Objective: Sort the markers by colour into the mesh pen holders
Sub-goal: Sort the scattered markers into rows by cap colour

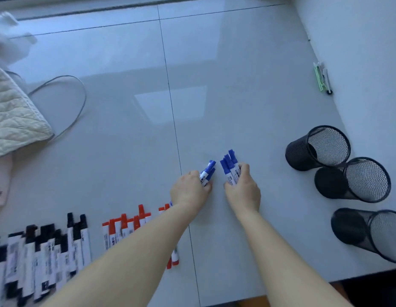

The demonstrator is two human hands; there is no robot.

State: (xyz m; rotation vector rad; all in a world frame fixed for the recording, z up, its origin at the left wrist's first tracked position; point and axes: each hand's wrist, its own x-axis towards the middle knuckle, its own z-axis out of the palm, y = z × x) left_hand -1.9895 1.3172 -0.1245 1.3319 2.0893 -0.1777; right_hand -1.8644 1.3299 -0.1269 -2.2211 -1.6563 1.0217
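Observation:
On a glossy tiled floor, my left hand (190, 191) grips a small bunch of blue-capped markers (207, 171). Just to its right, my right hand (243, 189) grips a bigger bunch of blue-capped markers (229, 167), caps pointing away from me. A row of black-capped markers (44, 247) lies at the lower left. Red-capped markers (126, 227) lie beside them, partly hidden by my left forearm. Three black mesh pen holders lie tipped on their sides at the right: the far one (316, 149), the middle one (352, 180) and the near one (367, 233). I see nothing inside them.
A cream quilted cloth (13, 116) and a grey cable loop (71, 103) lie at the left. A green and white clip-like object (321, 77) rests by the white wall (358, 52) on the right. A dark edge bounds the floor at the lower right.

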